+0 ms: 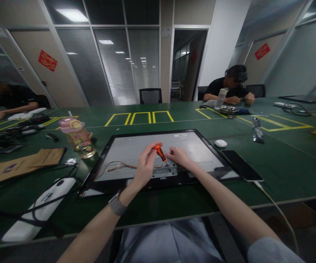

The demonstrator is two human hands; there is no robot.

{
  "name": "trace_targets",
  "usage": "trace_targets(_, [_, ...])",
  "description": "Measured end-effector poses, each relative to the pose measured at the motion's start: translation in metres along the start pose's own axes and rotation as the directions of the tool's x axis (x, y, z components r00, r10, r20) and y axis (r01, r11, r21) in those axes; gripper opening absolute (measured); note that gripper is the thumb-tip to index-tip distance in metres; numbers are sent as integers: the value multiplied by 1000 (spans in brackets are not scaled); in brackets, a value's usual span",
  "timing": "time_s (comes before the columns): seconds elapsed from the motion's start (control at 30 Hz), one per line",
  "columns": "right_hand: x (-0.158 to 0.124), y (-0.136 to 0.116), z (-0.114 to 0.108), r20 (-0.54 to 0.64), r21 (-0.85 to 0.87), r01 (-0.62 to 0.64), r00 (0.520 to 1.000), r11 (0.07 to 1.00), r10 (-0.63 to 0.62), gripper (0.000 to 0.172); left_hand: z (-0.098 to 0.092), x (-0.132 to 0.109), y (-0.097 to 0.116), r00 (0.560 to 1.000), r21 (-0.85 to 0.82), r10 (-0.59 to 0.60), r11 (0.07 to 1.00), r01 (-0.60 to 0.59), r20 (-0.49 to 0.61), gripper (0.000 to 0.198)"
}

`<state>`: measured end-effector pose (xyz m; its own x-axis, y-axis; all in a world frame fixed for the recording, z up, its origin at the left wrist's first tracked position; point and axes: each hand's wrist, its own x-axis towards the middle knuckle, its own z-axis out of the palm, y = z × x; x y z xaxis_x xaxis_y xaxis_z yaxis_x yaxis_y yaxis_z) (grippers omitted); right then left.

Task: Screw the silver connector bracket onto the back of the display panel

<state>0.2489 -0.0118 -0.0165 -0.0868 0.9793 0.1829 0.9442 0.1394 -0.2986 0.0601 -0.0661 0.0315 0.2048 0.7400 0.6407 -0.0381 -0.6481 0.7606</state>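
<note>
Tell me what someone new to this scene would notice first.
Probably the orange screwdriver in the left hand, angled down toward the near side of the grey panel, with the right hand close by. Next might come the pink-lidded cup to the panel's left, then a red sign on the door at upper left.

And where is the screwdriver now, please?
In the head view, the orange screwdriver is near the middle, in the left hand, beside the right hand, pointing down at the metal bracket on the flat panel.
</note>
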Motion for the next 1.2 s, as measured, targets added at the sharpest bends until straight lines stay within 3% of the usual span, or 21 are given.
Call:
trace_targets(0.2, [-1,-1,0,-11,6,20,1000,1000,-20,39,0,-1,0,987,101,89,992,-76,-132,13])
trace_targets(0.43, [-1,-2,-2,1,-6,1,1000,1000,-1,37,0,0,3,1000,-32,9,999,-9,-4,25])
trace_targets(0.63, [-1,1,1,-19,8,13,1000,1000,-13,39,-1,3,1,995,70,27,997,-21,-94,17])
trace_targets(0.87, [0,0,1,2,14,-4,1000,1000,4,37,-1,2,8,1000,-36,-2,999,1,-3,27])
trace_targets(1.1, [-2,-2,-2,-5,19,11,1000,1000,-11,38,-1,2,-2,993,69,36,997,-28,-110,19])
trace_targets(1.2, [-2,-3,-3,-3,8,0,1000,1000,0,36,-1,2,1,996,60,35,998,-30,-87,21])
